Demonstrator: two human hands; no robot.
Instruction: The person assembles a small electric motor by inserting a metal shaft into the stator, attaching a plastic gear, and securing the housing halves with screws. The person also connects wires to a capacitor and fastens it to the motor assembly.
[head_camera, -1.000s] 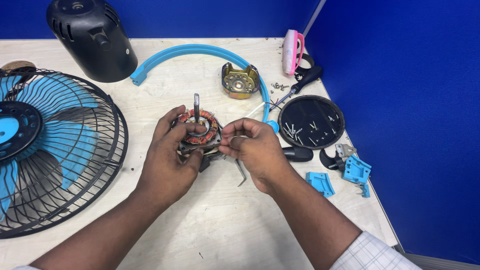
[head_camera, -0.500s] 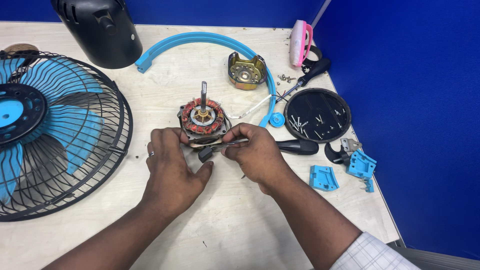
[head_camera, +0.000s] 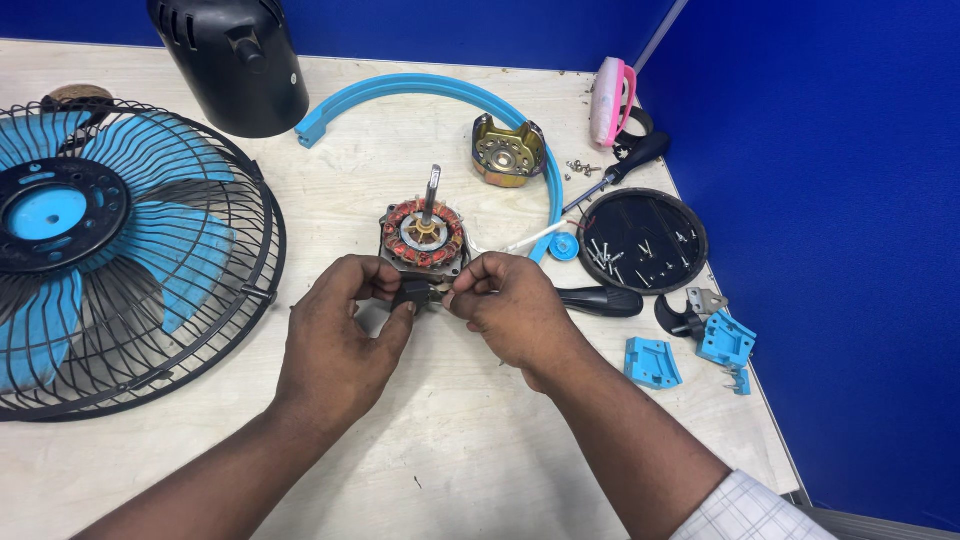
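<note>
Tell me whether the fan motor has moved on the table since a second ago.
Yes. The fan motor, then raised in both hands level with the black screw dish, now stands on the table, still left of the dish.

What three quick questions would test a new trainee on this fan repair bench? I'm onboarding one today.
1. True or false: the motor stands with its shaft pointing up.
2. Which holds the loose screws? A) black round lid B) blue curved bracket C) fan cage
3. What do the left hand and right hand pinch between them?

Key: 1 true. 2 A. 3 A small dark part at the motor's near edge.
</note>
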